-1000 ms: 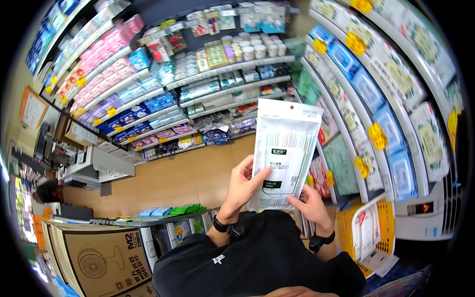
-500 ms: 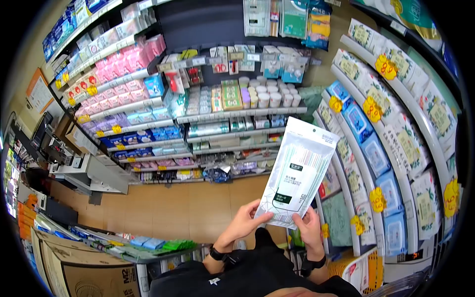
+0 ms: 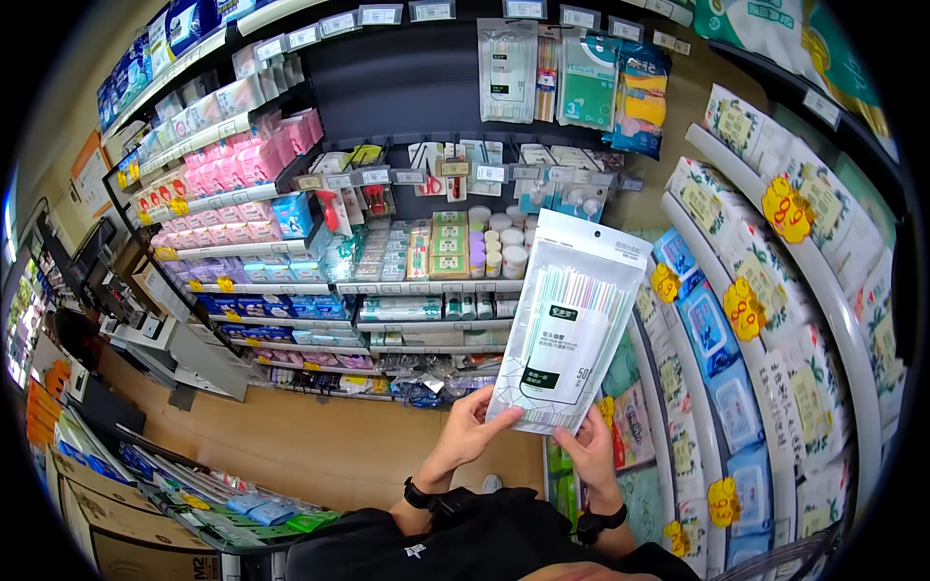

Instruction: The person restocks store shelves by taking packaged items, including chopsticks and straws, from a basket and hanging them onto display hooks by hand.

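A white and clear packet of striped straws [image 3: 565,334] is held up in front of the shelves, its printed face toward the camera and its top leaning slightly right. My left hand [image 3: 467,428] pinches its lower left corner, thumb on the front. At the lower right edge, my right hand [image 3: 590,452] grips the packet, also with the thumb in front. Both hands are closed on it. A similar straw packet [image 3: 506,73] hangs on the back wall, beside a green packet [image 3: 587,82].
Shelves of pink packs [image 3: 237,169] stand at the left, and curved shelves with blue wipe packs [image 3: 733,407] at the right. White tubs [image 3: 513,259] sit on the middle shelf. A cardboard box [image 3: 140,542] is at the lower left, above tiled floor [image 3: 320,436].
The view has tilted upward, showing more of the hanging packets on the back wall. Both hands keep hold of the straw packet, now gripped nearer its bottom edge than a second ago.
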Action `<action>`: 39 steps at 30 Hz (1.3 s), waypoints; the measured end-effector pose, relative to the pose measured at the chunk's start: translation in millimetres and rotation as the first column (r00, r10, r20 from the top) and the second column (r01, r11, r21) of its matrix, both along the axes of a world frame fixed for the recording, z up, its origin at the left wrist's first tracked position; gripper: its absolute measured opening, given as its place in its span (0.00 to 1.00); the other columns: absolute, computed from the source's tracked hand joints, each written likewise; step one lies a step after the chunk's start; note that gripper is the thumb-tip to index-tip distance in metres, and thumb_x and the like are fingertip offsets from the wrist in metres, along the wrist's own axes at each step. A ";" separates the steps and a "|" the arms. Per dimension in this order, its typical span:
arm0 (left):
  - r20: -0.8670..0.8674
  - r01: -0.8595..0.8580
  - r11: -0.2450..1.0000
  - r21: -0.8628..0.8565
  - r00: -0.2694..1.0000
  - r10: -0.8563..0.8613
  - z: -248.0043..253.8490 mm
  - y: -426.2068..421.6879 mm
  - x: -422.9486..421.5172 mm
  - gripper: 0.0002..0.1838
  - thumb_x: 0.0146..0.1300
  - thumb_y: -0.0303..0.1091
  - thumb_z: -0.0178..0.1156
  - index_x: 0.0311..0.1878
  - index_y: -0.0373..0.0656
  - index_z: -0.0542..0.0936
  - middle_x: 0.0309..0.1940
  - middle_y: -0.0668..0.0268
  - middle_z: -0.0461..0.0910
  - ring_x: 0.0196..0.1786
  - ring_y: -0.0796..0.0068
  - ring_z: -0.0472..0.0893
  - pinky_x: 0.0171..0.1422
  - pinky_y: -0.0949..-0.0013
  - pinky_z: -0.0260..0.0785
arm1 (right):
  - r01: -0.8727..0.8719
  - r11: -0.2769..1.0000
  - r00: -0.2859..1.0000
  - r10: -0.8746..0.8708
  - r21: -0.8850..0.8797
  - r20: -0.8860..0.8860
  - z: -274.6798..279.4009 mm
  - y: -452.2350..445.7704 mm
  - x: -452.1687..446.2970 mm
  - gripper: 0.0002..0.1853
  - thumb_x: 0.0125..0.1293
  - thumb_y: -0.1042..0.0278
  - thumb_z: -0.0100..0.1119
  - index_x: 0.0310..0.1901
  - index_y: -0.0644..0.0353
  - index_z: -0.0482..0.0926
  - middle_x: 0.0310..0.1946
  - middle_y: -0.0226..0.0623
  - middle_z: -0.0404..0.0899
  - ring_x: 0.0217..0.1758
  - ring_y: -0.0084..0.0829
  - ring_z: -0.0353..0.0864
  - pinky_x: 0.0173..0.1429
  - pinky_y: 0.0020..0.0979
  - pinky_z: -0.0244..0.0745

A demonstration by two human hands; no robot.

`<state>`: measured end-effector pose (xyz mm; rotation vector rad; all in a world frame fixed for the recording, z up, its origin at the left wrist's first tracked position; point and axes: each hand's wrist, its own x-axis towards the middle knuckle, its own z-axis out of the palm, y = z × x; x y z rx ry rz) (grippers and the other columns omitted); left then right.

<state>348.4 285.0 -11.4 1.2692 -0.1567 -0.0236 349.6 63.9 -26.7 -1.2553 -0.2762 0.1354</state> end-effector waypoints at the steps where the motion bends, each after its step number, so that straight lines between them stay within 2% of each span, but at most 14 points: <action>1: 0.004 -0.008 1.000 0.000 1.000 0.008 -1.2 -3.2 7.8 0.19 0.69 0.26 0.66 0.62 0.32 0.78 0.52 0.64 0.84 0.52 0.80 0.82 0.58 0.73 0.76 | -0.008 1.000 1.000 0.008 0.000 0.004 -1.3 -4.1 8.2 0.25 0.70 0.81 0.61 0.66 0.69 0.66 0.56 0.41 0.80 0.58 0.27 0.80 0.61 0.29 0.76; 3: -0.019 -0.044 0.999 -0.016 0.999 0.044 -2.9 -9.0 22.6 0.19 0.69 0.25 0.66 0.62 0.32 0.78 0.52 0.64 0.84 0.52 0.80 0.82 0.58 0.73 0.76 | -0.001 1.000 1.000 0.001 -0.007 -0.001 -3.0 -10.9 26.1 0.19 0.71 0.80 0.60 0.61 0.68 0.69 0.51 0.40 0.82 0.52 0.24 0.82 0.53 0.26 0.78; 6: 0.007 -0.073 0.997 -0.041 0.997 0.073 1.4 -13.6 41.1 0.20 0.69 0.25 0.66 0.62 0.32 0.78 0.52 0.64 0.84 0.51 0.80 0.82 0.58 0.74 0.76 | 0.027 1.000 0.999 -0.026 -0.013 0.037 -0.3 -10.1 51.4 0.14 0.72 0.79 0.59 0.57 0.67 0.71 0.47 0.38 0.83 0.47 0.22 0.82 0.47 0.24 0.78; 11: 0.003 -0.133 0.991 -0.008 0.991 0.133 20.0 -6.1 77.1 0.20 0.69 0.26 0.67 0.62 0.33 0.78 0.51 0.64 0.85 0.50 0.81 0.82 0.57 0.73 0.76 | 0.030 0.999 0.997 -0.028 -0.027 0.065 7.9 -1.3 99.2 0.13 0.73 0.78 0.59 0.56 0.68 0.72 0.47 0.38 0.83 0.46 0.21 0.81 0.47 0.24 0.77; 13: 0.065 -0.150 0.981 0.123 0.988 0.143 26.5 1.5 95.1 0.19 0.68 0.27 0.67 0.61 0.33 0.79 0.50 0.64 0.85 0.50 0.81 0.82 0.56 0.73 0.76 | 0.032 0.999 0.996 -0.029 -0.035 0.081 16.5 6.5 120.0 0.13 0.73 0.78 0.58 0.56 0.68 0.72 0.47 0.38 0.83 0.45 0.21 0.81 0.46 0.24 0.77; 17: 0.093 -0.162 0.981 0.105 0.984 0.152 51.3 12.4 136.3 0.18 0.68 0.27 0.68 0.59 0.33 0.80 0.48 0.64 0.86 0.50 0.81 0.82 0.55 0.74 0.75 | 0.067 0.998 0.983 -0.062 -0.021 0.174 34.7 19.9 166.1 0.12 0.74 0.78 0.57 0.56 0.68 0.72 0.45 0.36 0.83 0.41 0.20 0.79 0.44 0.23 0.76; 20: 0.194 -0.191 0.980 0.050 0.965 0.178 62.7 20.5 173.4 0.17 0.68 0.27 0.68 0.58 0.32 0.80 0.46 0.63 0.87 0.48 0.82 0.82 0.54 0.74 0.75 | 0.101 0.995 0.973 -0.101 0.008 0.208 52.8 36.9 201.7 0.11 0.74 0.77 0.57 0.55 0.69 0.73 0.43 0.36 0.82 0.39 0.19 0.78 0.43 0.23 0.76; 23: 0.221 -0.196 0.979 0.063 0.959 0.178 78.7 32.5 208.7 0.17 0.68 0.27 0.68 0.57 0.32 0.81 0.46 0.63 0.87 0.47 0.82 0.82 0.54 0.74 0.75 | 0.160 0.987 0.951 -0.156 0.004 0.268 69.1 51.5 239.5 0.11 0.75 0.76 0.56 0.55 0.69 0.73 0.42 0.36 0.82 0.36 0.19 0.78 0.41 0.23 0.75; 25: 0.204 -0.170 0.985 0.039 0.966 0.159 88.8 40.9 233.8 0.16 0.67 0.26 0.68 0.56 0.31 0.81 0.46 0.62 0.87 0.48 0.81 0.83 0.54 0.74 0.75 | 0.131 0.990 0.944 -0.142 0.059 0.296 79.5 62.7 263.1 0.12 0.76 0.75 0.55 0.57 0.68 0.73 0.44 0.35 0.83 0.36 0.17 0.78 0.40 0.21 0.72; 28: 0.287 -0.162 0.984 -0.067 0.942 0.175 96.0 54.1 276.8 0.17 0.67 0.26 0.68 0.57 0.31 0.81 0.45 0.61 0.87 0.47 0.81 0.83 0.53 0.75 0.76 | 0.158 0.984 0.930 -0.178 0.086 0.322 97.6 81.5 296.1 0.13 0.76 0.74 0.54 0.58 0.68 0.72 0.44 0.35 0.83 0.36 0.17 0.77 0.39 0.21 0.71; 33: 0.358 -0.141 0.988 -0.069 0.920 0.157 127.8 68.4 325.2 0.17 0.67 0.26 0.68 0.57 0.31 0.81 0.45 0.62 0.88 0.46 0.82 0.83 0.52 0.75 0.76 | 0.172 0.975 0.904 -0.213 0.139 0.371 121.1 100.9 343.4 0.14 0.76 0.72 0.54 0.58 0.69 0.72 0.42 0.34 0.82 0.33 0.17 0.76 0.37 0.21 0.71; 35: 0.393 -0.152 0.988 -0.017 0.908 0.147 139.8 72.9 339.1 0.16 0.68 0.26 0.67 0.57 0.32 0.82 0.44 0.62 0.88 0.46 0.82 0.83 0.51 0.75 0.76 | 0.174 0.972 0.895 -0.223 0.158 0.386 129.5 107.2 357.1 0.14 0.77 0.71 0.55 0.58 0.68 0.72 0.41 0.33 0.82 0.32 0.17 0.75 0.36 0.22 0.71; 37: 0.410 -0.136 0.991 -0.010 0.903 0.128 147.9 75.9 351.9 0.15 0.68 0.26 0.67 0.56 0.32 0.82 0.44 0.62 0.88 0.45 0.83 0.83 0.51 0.75 0.76 | 0.178 0.955 0.893 -0.259 0.239 0.368 136.0 113.1 367.8 0.12 0.77 0.72 0.54 0.56 0.69 0.73 0.39 0.36 0.83 0.32 0.19 0.77 0.36 0.23 0.72; 39: 0.445 -0.149 0.989 -0.016 0.884 0.141 152.3 76.5 362.2 0.15 0.68 0.27 0.67 0.55 0.32 0.82 0.43 0.62 0.88 0.45 0.83 0.83 0.50 0.76 0.76 | 0.164 0.957 0.891 -0.248 0.239 0.381 137.1 114.3 378.4 0.13 0.77 0.72 0.54 0.57 0.69 0.72 0.40 0.36 0.83 0.32 0.19 0.77 0.36 0.23 0.72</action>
